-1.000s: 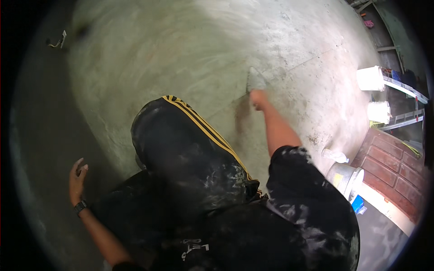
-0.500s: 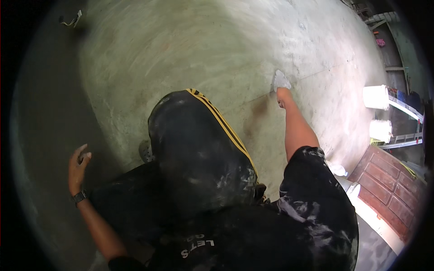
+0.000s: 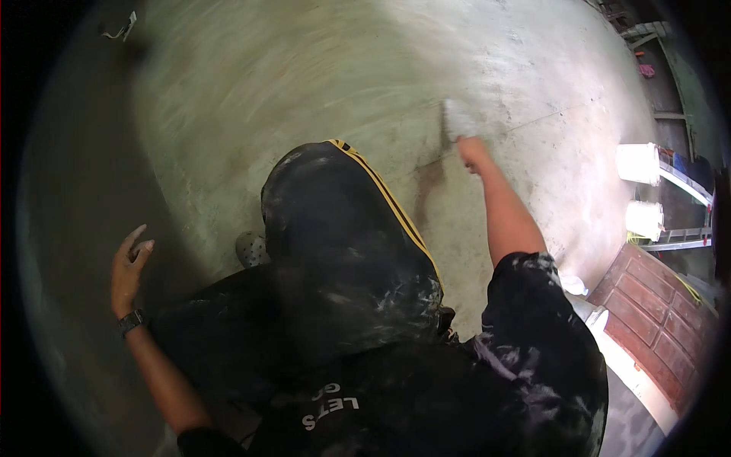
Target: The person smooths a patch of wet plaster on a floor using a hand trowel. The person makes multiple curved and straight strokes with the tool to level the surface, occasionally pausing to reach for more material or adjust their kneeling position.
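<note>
My right hand [image 3: 474,154] is stretched out ahead, its fingers wrapped round the hidden handle of what looks like a putty knife [image 3: 458,120]. The tool's pale, broad blade is blurred and lies at or just over a grey-green, smeared surface [image 3: 327,84]; whether it touches cannot be told. Off to the left, my left hand [image 3: 129,266] holds nothing; its fingers are apart and partly curled, with pale dust on the tips. A dark watch sits on that wrist. My bent knee [image 3: 327,206], in dark, dusty trousers with a yellow stripe, rises between both hands.
Two white buckets [image 3: 638,164] stand at the right beside a metal ladder [image 3: 685,183]. Nearer lies a reddish-brown panelled door [image 3: 647,305]. A grey spotted shoe [image 3: 250,249] shows left of my knee. A small strip-like object [image 3: 123,29] is at the far left.
My right hand and the blade have shifted slightly left and the blade has tilted leftward. My left hand has risen slightly. The knee appears a little farther right.
</note>
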The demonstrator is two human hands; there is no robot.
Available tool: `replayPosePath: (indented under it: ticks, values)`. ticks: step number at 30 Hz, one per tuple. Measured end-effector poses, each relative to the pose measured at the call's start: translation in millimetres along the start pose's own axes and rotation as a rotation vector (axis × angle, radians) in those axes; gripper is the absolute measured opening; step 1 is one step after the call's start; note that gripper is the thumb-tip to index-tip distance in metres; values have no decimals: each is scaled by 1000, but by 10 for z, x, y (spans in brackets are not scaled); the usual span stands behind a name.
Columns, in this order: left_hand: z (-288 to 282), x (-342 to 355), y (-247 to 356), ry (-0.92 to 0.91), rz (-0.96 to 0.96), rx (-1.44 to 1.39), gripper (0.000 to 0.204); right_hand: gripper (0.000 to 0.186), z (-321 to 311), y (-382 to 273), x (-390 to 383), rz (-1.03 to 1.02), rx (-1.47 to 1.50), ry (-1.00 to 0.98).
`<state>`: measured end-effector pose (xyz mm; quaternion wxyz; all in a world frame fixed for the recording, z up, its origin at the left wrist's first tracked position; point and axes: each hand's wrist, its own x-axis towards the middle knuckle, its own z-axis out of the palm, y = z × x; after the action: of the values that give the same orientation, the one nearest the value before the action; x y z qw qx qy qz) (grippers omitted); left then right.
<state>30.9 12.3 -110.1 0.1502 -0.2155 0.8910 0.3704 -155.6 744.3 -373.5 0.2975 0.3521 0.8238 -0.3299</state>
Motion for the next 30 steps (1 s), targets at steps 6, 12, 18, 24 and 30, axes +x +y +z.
replayPosePath:
  ticks: [6,12,18,24,30]
  values:
    - [39,-23,-186,57,-51,115,50,46,365,109,164,-710,-744,43]
    - [19,-62,-83,22,-31,22,55,57,871,-838,-1143,-311,-513,-206]
    - [86,13,-110,-22,-30,50,54,44,52,-93,-199,-118,-128,129]
    - [-9,-82,-344,35,-137,56,54,34,1174,-692,-1336,-268,-363,-50]
    - [75,0,1,-13,-69,44,54,41,493,-300,-390,-420,-466,-124]
